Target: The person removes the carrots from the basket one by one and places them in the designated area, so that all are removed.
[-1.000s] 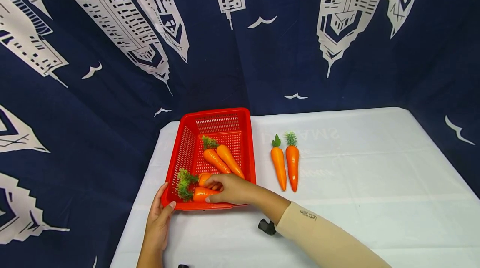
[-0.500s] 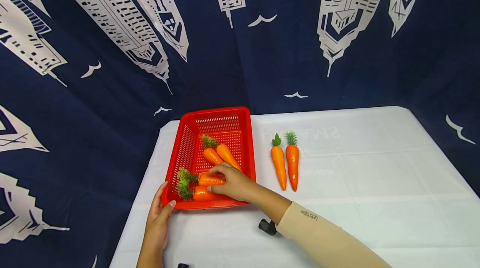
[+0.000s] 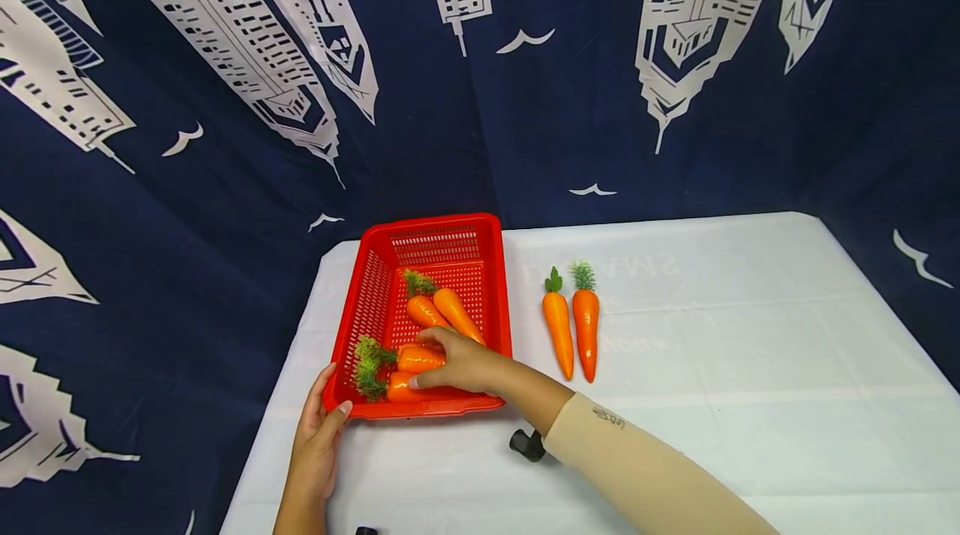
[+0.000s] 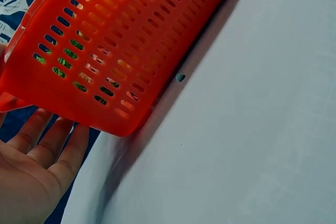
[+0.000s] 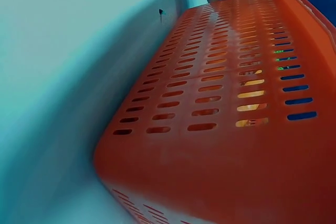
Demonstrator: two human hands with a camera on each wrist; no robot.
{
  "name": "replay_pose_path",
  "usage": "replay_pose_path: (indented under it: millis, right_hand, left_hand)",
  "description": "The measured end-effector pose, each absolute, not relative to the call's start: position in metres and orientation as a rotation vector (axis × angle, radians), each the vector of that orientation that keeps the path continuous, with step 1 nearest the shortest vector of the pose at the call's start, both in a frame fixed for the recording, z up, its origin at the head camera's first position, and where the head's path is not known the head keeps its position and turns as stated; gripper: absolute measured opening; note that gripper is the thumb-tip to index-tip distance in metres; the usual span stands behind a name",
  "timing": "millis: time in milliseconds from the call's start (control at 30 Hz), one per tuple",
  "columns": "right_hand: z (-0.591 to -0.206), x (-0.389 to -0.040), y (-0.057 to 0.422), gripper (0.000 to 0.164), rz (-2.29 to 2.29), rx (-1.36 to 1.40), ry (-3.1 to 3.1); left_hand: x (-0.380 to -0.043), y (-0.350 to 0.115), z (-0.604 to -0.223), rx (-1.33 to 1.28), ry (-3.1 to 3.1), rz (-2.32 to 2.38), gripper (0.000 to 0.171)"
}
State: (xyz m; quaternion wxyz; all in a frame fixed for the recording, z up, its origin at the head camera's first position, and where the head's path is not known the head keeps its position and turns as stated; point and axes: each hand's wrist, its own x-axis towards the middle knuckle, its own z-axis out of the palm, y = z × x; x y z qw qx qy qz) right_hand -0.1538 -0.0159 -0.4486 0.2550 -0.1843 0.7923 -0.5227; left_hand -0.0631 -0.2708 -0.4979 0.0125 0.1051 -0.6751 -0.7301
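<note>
A red plastic basket [image 3: 505, 302] with slotted sides stands at the table's left back. My left hand [image 3: 318, 439] grips its near left corner, thumb over the rim and fingers against the outside; the left wrist view shows those fingers [image 4: 63, 140] below the rim. Inside lie several orange carrots with green tops. My right hand [image 3: 468, 364] reaches in over the front carrot [image 3: 400, 387] and the carrot behind it [image 3: 420, 358], thumb on the front one and fingers spread across. It hides their tips. Farther back lie a leafy-topped carrot [image 3: 426, 312] and another carrot [image 3: 457, 312].
To the basket's right, two carrots lie side by side on the white tablecloth [image 3: 735, 352]: a left carrot [image 3: 558, 335] and a right carrot [image 3: 587, 335]. A black object [image 3: 527, 445] sits partly under the right forearm. Behind hangs a dark blue curtain [image 3: 570, 118] printed with white buildings.
My right hand has shifted slightly back and its fingers have spread wider, uncovering more of the second carrot. The left hand and basket stay in place.
</note>
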Motion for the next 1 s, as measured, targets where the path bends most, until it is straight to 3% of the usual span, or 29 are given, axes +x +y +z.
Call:
replay_pose_path:
  millis: [467, 833, 1000]
  right_hand:
    - [-0.4467, -0.1534, -0.0178, 0.087, -1.413, -0.421, 2.068]
    - [-0.4465, -0.1521, -0.0201, 0.077, -1.367, -0.394, 2.155]
    - [-0.4482, -0.1522, -0.0199, 0.062, -1.389, -0.423, 2.175]
  left_hand:
    - [-0.0626, -0.2709, -0.4971, 0.326, -2.111, -2.279, 0.064]
    - [-0.0620, -0.2710, -0.4964, 0.327, -2.116, -2.274, 0.064]
    - [-0.0617, -0.2702, -0.4966, 0.324, -2.118, -2.277, 0.063]
